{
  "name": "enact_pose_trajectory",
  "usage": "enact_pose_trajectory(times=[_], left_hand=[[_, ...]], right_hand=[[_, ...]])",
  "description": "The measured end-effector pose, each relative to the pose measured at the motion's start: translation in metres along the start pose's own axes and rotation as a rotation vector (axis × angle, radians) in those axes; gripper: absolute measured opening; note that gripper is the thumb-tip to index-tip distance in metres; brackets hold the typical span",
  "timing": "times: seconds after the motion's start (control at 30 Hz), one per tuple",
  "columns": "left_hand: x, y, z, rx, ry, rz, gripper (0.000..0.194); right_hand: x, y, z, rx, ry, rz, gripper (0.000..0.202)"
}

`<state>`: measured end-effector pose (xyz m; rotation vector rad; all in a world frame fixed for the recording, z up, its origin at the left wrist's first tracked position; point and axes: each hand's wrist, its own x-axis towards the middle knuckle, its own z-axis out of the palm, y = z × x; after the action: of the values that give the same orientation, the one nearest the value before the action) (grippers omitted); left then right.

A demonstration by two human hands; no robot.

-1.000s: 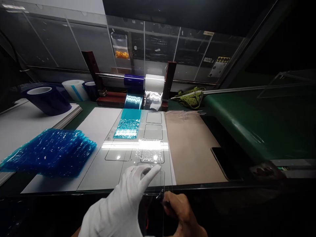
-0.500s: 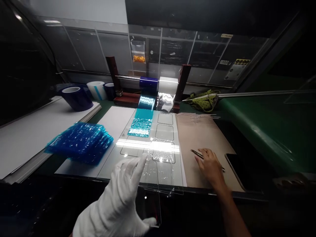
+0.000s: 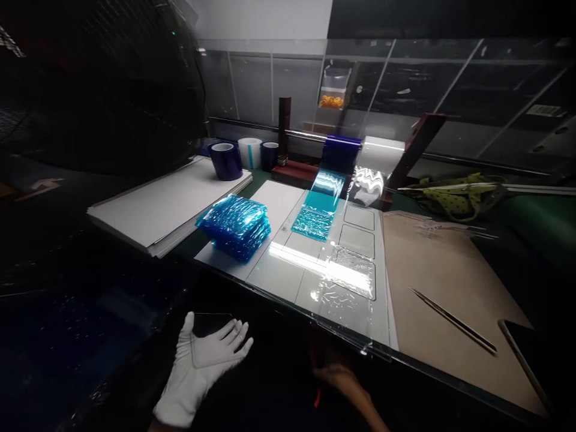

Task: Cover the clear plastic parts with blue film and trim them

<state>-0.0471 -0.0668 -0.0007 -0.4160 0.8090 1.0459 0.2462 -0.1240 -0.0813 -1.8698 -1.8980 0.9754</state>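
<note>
My left hand (image 3: 207,360), in a white glove, is palm up below the table edge with its fingers spread. A thin clear plate, showing only as faint edges, rests across the palm between thumb and fingers. My bare right hand (image 3: 335,367) is low beneath the front edge, dim and blurred, beside a small red thing (image 3: 317,397); its fingers are hard to make out. Tweezers (image 3: 454,321) lie on the brown board (image 3: 418,258). Teal film (image 3: 315,222) hangs from the blue roll (image 3: 342,144) onto a sheet with outlined rectangles (image 3: 288,273).
A stack of blue film pieces (image 3: 236,225) is on white paper at the left of the sheet. Behind stand tape rolls (image 3: 225,161) on a stack of white sheets (image 3: 157,201). A clear film roll (image 3: 382,150) hangs beside the blue one. A phone (image 3: 522,354) lies at right.
The view has swung left. My right hand has let go of the tweezers and dropped below the table edge. My left hand has moved down and left, turning palm up with the clear plate.
</note>
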Motion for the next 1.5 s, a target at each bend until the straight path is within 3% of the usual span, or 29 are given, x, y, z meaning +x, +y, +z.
enact_pose_trajectory(times=[0.07, 0.2, 0.3, 0.5, 0.7, 0.8, 0.93, 1.03, 1.1, 1.17, 1.2, 1.33, 1.4, 1.5], left_hand=[[0.019, 0.006, -0.010, -0.065, 0.117, 0.061, 0.091], [0.057, 0.016, -0.027, -0.097, 0.186, 0.115, 0.087], [0.070, 0.019, -0.035, -0.102, 0.157, 0.116, 0.079], [0.066, 0.021, -0.038, -0.100, 0.139, 0.162, 0.072], [0.053, 0.008, -0.028, -0.096, 0.110, 0.138, 0.073], [0.032, 0.008, -0.026, -0.068, 0.011, 0.109, 0.073], [-0.005, 0.010, -0.020, 0.056, -0.291, -0.028, 0.097], [-0.026, 0.003, -0.005, 0.179, -0.503, -0.121, 0.122], [-0.033, -0.005, 0.010, 0.313, -0.561, -0.120, 0.129], [-0.033, -0.018, 0.027, 0.596, -0.506, -0.023, 0.131], [-0.030, -0.026, 0.036, 0.801, -0.423, 0.087, 0.130], [-0.011, -0.067, 0.072, 1.651, 0.035, 0.846, 0.131], [0.000, -0.086, 0.090, 1.903, 0.144, 1.161, 0.129], [0.012, -0.108, 0.113, 2.105, 0.192, 1.329, 0.126]], right_hand=[[-0.011, -0.005, -0.005, -0.023, -0.039, 0.010, 0.001], [-0.045, -0.016, -0.018, -0.219, -0.073, 0.099, 0.042], [-0.058, -0.027, -0.025, -0.407, -0.090, 0.153, 0.052], [-0.053, -0.044, -0.030, -0.449, -0.081, 0.152, 0.058], [-0.045, -0.041, -0.022, -0.389, -0.140, 0.192, 0.058], [-0.032, -0.029, -0.019, -0.387, -0.152, 0.210, 0.050], [-0.006, -0.017, -0.011, -0.284, -0.211, 0.196, 0.021], [0.005, -0.023, -0.009, -0.255, -0.238, 0.224, 0.016], [0.002, -0.033, -0.017, -0.232, -0.218, 0.204, 0.032], [-0.009, -0.043, -0.033, -0.188, -0.171, 0.106, 0.064], [-0.016, -0.048, -0.042, -0.165, -0.122, 0.032, 0.075], [-0.038, -0.063, -0.067, -0.193, 0.307, -0.189, 0.093], [-0.037, -0.070, -0.070, -0.266, 0.486, -0.228, 0.102], [-0.021, -0.083, -0.069, -0.348, 0.570, -0.284, 0.112]])
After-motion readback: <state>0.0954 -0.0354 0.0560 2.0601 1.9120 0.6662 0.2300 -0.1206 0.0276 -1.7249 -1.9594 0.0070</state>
